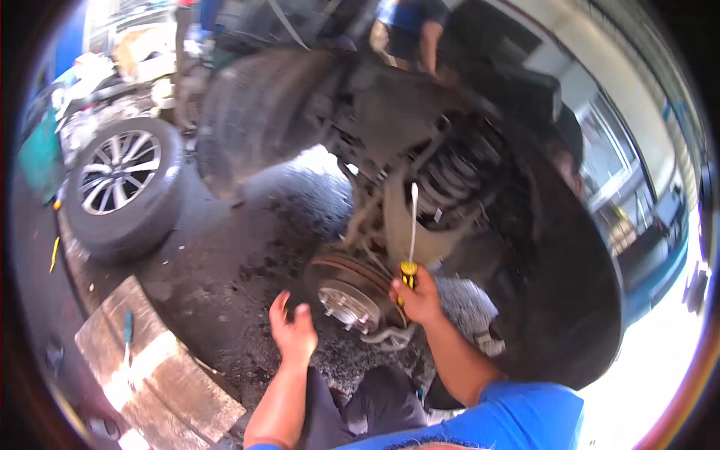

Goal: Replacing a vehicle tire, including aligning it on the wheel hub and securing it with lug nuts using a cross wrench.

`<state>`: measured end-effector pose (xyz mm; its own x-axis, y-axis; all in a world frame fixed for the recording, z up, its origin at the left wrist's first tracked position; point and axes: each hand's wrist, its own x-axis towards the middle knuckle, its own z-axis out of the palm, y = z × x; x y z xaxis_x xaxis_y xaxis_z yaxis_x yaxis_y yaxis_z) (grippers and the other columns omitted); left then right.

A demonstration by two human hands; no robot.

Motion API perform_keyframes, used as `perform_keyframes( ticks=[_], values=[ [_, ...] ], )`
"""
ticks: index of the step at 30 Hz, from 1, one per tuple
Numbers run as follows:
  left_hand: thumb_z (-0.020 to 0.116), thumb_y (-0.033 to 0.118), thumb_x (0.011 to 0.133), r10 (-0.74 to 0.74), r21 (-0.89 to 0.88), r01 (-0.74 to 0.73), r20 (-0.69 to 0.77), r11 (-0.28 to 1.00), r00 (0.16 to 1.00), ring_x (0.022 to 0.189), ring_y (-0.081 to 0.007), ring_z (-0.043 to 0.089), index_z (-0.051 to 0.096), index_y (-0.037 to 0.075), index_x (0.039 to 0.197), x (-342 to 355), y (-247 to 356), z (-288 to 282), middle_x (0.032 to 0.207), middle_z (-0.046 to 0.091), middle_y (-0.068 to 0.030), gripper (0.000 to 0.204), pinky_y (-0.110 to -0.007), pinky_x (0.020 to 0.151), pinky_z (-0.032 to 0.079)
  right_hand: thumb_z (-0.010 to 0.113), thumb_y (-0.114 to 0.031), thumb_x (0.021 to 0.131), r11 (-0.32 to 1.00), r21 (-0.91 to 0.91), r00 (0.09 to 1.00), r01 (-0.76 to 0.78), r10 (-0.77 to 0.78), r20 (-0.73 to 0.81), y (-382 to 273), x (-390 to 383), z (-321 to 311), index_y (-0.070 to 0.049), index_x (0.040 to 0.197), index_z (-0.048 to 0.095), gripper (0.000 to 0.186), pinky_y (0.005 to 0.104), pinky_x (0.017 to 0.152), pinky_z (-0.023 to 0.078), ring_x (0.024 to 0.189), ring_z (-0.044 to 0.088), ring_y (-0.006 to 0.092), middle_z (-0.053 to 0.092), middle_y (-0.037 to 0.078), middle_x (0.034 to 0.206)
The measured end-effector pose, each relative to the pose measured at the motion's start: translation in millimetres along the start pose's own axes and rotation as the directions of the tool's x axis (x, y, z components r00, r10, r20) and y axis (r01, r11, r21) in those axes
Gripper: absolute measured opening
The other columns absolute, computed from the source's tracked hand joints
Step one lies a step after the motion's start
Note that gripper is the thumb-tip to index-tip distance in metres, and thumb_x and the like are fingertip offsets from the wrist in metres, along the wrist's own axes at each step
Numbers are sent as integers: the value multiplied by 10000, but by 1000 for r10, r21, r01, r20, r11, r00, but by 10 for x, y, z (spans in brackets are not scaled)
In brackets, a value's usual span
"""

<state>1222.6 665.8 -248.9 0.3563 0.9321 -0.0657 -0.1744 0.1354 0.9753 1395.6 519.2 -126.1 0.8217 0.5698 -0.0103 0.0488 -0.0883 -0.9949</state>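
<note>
In my right hand [420,298] I grip a screwdriver [409,274] by its yellow and black handle, its long metal shaft pointing up and away toward the coil spring [452,176]. That hand is just to the right of a rusty brake disc [352,292], whose bare hub [349,306] shows several wheel studs. To the left of the disc my left hand [294,330] hangs in the air with fingers apart and nothing in it. Dark wheel-arch lining [559,247] surrounds the suspension parts on the right.
A removed wheel [120,176] with a silver alloy rim lies at the left. Nearer, a teal-handled screwdriver [128,334] rests on a worn wooden board [169,382]. Another person [409,30] stands beyond the car. Cluttered items [142,56] fill the far left, and the floor looks wet and dirty.
</note>
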Motion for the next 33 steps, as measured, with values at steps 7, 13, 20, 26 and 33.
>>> perform_keyframes(
  ticks=[7, 13, 20, 26, 33],
  values=[
    [723, 263, 773, 704, -136, -838, 621, 528, 343, 1195, -408, 472, 558, 31, 1206, -57, 728, 1453, 1243, 525, -184, 519, -525, 1022, 359, 583, -67, 945, 951, -41, 931, 308, -310, -191, 27, -72, -383, -47, 1199, 508, 265, 234, 609, 479, 699, 558, 79, 578, -7, 869],
    [721, 394, 769, 487, 135, -901, 803, 413, 343, 1166, -352, 467, 573, 36, 1222, -193, 636, 1560, 1249, 526, -167, 596, -480, 979, 373, 594, -235, 960, 953, -246, 800, 180, -287, -527, 212, -69, -1141, -85, 1261, 516, 345, 245, 555, 465, 668, 547, 84, 568, -10, 823],
    [738, 389, 753, 413, 131, -914, 861, 384, 298, 1090, -362, 500, 529, -1, 1260, -147, 703, 1563, 1167, 558, -174, 672, -467, 932, 403, 575, -281, 958, 932, -347, 679, 106, -323, -659, 71, 315, -1973, -63, 1238, 528, 358, 262, 518, 447, 591, 503, 76, 553, -1, 765],
    [728, 375, 771, 432, 114, -933, 862, 342, 264, 1045, -416, 538, 536, -70, 1227, -190, 760, 1586, 1100, 577, -245, 666, -498, 901, 433, 585, -341, 934, 791, -611, 627, 39, -495, -601, 49, 474, -2561, -34, 1248, 564, 440, 403, 886, 480, 1071, 617, 389, 643, 238, 1107],
    [654, 278, 901, 311, -143, -449, 892, 882, 327, 1026, -260, 632, 589, -26, 1196, -199, 1298, 2763, 1094, 670, -174, 429, -360, 908, 472, 591, -342, 933, 773, -633, 537, 45, -553, -637, 302, 250, -2870, -36, 1249, 564, 441, 380, 875, 486, 1054, 632, 365, 647, 240, 1096]
  ],
)
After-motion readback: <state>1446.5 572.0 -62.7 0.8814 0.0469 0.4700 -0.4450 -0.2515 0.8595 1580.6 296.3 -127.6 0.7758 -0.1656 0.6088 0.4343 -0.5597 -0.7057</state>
